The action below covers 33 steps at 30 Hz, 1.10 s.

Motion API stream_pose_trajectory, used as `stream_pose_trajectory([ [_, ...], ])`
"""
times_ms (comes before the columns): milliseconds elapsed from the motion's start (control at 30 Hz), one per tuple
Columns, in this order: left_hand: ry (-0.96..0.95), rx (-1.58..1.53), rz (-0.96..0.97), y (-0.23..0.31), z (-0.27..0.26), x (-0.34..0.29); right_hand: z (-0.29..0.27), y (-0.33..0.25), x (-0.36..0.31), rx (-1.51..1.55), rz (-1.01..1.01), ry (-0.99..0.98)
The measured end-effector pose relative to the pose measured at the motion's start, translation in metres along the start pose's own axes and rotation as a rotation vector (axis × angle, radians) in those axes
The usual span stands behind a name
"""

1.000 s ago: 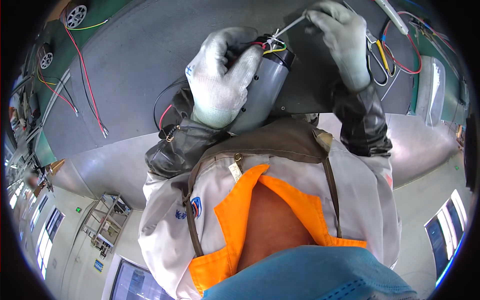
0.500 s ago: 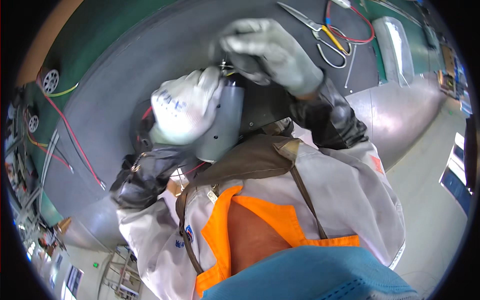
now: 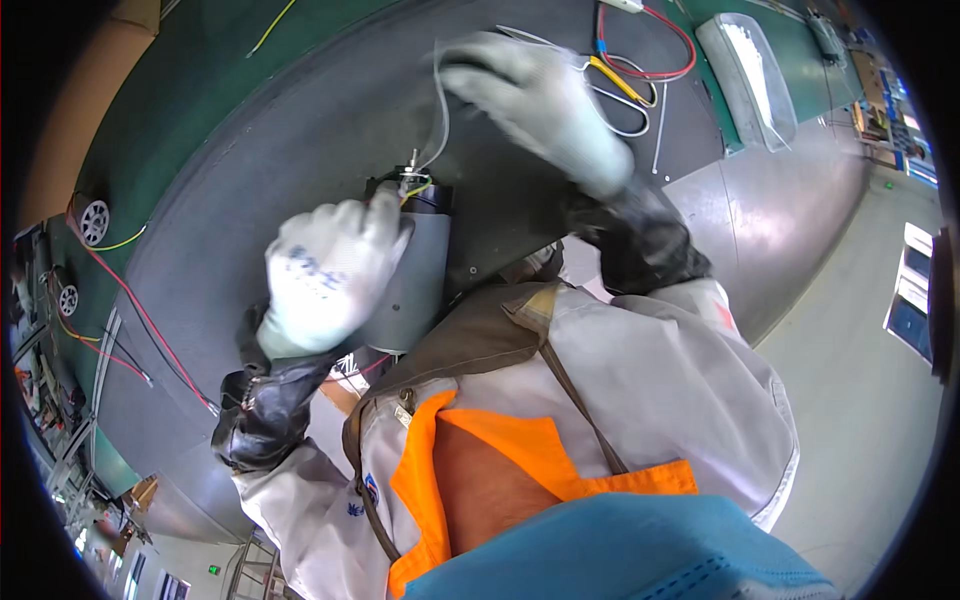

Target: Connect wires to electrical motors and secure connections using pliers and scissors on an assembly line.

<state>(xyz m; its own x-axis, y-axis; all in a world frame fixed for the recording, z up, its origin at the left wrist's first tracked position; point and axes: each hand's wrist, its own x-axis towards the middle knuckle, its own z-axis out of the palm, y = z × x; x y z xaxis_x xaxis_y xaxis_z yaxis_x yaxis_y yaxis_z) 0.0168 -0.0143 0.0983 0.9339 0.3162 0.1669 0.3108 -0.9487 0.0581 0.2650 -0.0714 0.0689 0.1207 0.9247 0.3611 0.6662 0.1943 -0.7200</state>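
Note:
A grey cylindrical motor lies on the dark table mat close to my body, its black end with a threaded shaft pointing away from me. My gloved left hand is closed over the motor's left side, fingertips at the wires by that end. A short yellow-green wire shows beside the fingertips. From there a thin whitish cable tie curves up to my gloved right hand, whose fingers are closed on its upper part. Motion smears the right hand, and the left fingers hide where the tie meets the wires.
Scissors with a yellow grip lie beyond my right hand, beside a red cable loop. A clear tray of white strips stands far right; a loose strip lies nearer. Red and black leads and a white spool are at left.
My right hand has drawn away from the motor's end, and the cable tie now shows between it and the wires. The view has shifted slightly; my left hand stays at the motor.

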Motion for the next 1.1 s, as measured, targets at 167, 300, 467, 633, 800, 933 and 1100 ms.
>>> stream_pose_trajectory([
  [167,0.134,-0.160,0.078,-0.006,-0.012,0.022,-0.053,0.068,-0.093,-0.971,0.386,0.063],
  [300,0.001,-0.716,0.026,-0.031,0.026,0.053,-0.031,0.065,-0.103,-0.789,0.198,0.117],
  [467,-0.027,-1.770,-0.619,-0.044,0.018,0.038,-0.010,-0.015,-0.137,-0.519,0.186,-0.130],
  [633,0.161,-2.275,-0.639,-0.066,0.040,0.016,-0.024,-0.020,-0.153,-0.523,0.390,-0.317],
  [800,0.173,-2.301,-0.728,-0.061,0.047,0.018,-0.056,-0.006,-0.104,0.498,0.640,-0.331],
  [933,0.116,-2.337,-0.661,-0.062,0.048,0.020,-0.048,-0.021,-0.051,0.211,0.304,-0.629],
  [1100,0.138,-2.319,-0.573,-0.067,0.059,0.015,-0.027,-0.065,-0.023,-0.330,0.135,-0.777],
])
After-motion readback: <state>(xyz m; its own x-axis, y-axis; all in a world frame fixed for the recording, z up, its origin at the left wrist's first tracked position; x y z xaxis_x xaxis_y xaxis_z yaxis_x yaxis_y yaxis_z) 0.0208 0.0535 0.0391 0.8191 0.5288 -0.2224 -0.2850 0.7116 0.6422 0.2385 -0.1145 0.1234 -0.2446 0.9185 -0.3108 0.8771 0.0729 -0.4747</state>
